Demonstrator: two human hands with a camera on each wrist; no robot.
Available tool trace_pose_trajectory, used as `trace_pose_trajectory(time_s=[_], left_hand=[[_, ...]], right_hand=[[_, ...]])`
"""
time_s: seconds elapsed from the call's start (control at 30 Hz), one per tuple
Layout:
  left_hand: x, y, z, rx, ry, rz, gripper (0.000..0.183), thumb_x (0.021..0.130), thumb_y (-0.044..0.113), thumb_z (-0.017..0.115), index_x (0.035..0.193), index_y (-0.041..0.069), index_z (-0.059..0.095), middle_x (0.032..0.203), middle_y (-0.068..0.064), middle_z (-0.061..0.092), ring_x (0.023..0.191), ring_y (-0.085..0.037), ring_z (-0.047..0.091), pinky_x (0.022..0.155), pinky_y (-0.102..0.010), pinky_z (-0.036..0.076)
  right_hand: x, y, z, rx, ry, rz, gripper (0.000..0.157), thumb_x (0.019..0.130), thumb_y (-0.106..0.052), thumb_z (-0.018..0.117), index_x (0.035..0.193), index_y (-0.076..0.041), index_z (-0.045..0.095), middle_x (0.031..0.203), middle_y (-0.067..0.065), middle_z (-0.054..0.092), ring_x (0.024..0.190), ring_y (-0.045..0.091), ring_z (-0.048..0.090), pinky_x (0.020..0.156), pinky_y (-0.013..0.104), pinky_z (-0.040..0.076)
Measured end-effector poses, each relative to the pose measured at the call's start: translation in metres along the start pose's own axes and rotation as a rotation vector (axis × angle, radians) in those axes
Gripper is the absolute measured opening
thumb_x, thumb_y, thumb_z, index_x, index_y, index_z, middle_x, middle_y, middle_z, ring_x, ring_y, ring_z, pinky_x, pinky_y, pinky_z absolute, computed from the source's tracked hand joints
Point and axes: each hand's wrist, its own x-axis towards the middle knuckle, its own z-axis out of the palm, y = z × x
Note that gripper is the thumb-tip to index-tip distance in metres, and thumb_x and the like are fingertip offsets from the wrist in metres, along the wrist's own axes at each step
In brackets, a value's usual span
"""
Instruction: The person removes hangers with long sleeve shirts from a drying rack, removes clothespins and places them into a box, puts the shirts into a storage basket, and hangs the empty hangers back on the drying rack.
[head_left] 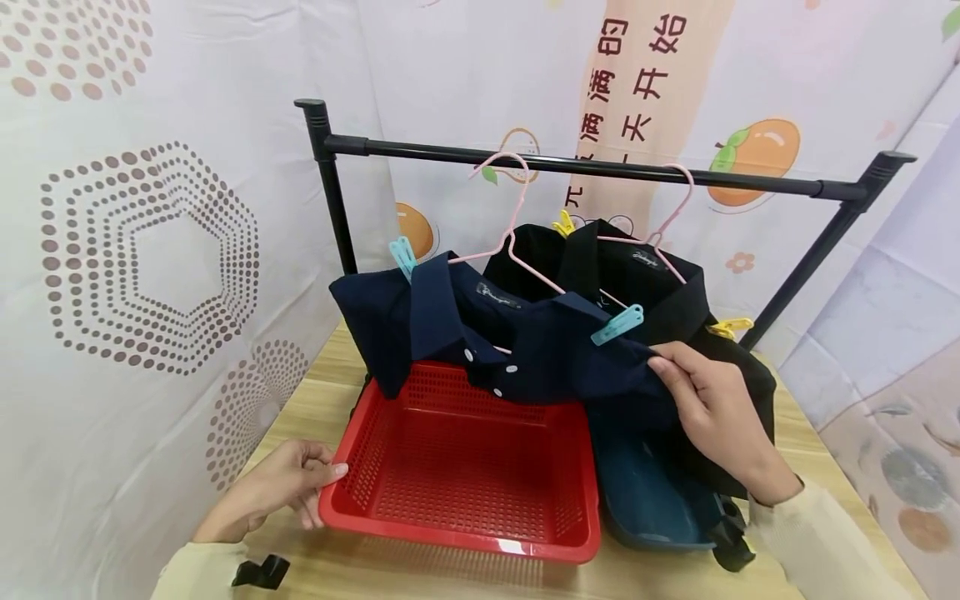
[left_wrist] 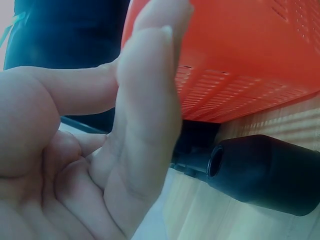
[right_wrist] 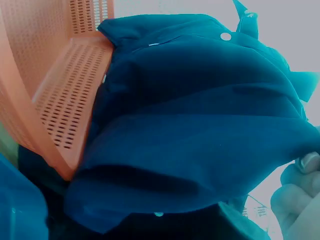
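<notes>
A navy shirt (head_left: 525,358) with white buttons hangs on a pink hanger (head_left: 517,204), held by blue clothespins (head_left: 618,325) at its shoulders. My right hand (head_left: 716,408) pinches the shirt's sleeve edge between thumb and fingers and holds it out to the right; in the right wrist view the cloth (right_wrist: 200,140) spreads from those fingers. At the lower left, my left hand (head_left: 288,483) grips the rim of an empty red perforated basket (head_left: 457,540), thumb on top. The left wrist view shows that basket's outer side (left_wrist: 240,45) beyond the fingers.
A black rack bar (head_left: 442,153) spans the back. Behind the navy shirt hangs a black shirt (head_left: 750,383) on another pink hanger (head_left: 678,204), with yellow clothespins (head_left: 729,327). A dark blue basin (head_left: 652,500) stands right of the red basket. A black cylindrical part (left_wrist: 265,172) lies below.
</notes>
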Motion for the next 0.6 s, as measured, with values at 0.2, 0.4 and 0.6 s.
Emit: trace_pose_trajectory(time_s=[0.2,0.4,0.6], left_hand=[[0.0,0.0,-0.001,0.0,-0.004,-0.008,0.043,0.103,0.019,0.065,0.12,-0.019,0.051,0.078,-0.019,0.069,0.054,-0.026,0.069,0.052,-0.041,0.059],[0.0,0.0,0.0,-0.004,-0.009,-0.004,0.046,0.103,0.019,0.065,0.12,-0.02,0.05,0.078,-0.018,0.068,0.054,-0.026,0.069,0.052,-0.039,0.058],[0.0,-0.001,0.001,-0.009,-0.008,-0.007,0.052,0.103,0.018,0.064,0.126,-0.024,0.044,0.077,-0.017,0.067,0.054,-0.027,0.069,0.052,-0.039,0.058]], right_hand=[[-0.008,-0.003,0.0,0.092,-0.049,0.034,0.028,0.097,0.012,0.06,0.107,-0.01,0.072,0.086,-0.007,0.063,0.076,0.004,0.053,0.069,0.017,0.043],[-0.007,-0.015,-0.005,0.164,-0.099,0.086,0.028,0.099,0.012,0.056,0.108,-0.011,0.071,0.089,-0.005,0.064,0.079,0.007,0.055,0.071,0.018,0.045],[-0.006,-0.021,-0.008,0.219,-0.115,0.113,0.029,0.1,0.013,0.054,0.108,-0.009,0.071,0.09,-0.003,0.066,0.081,0.009,0.056,0.073,0.02,0.046]])
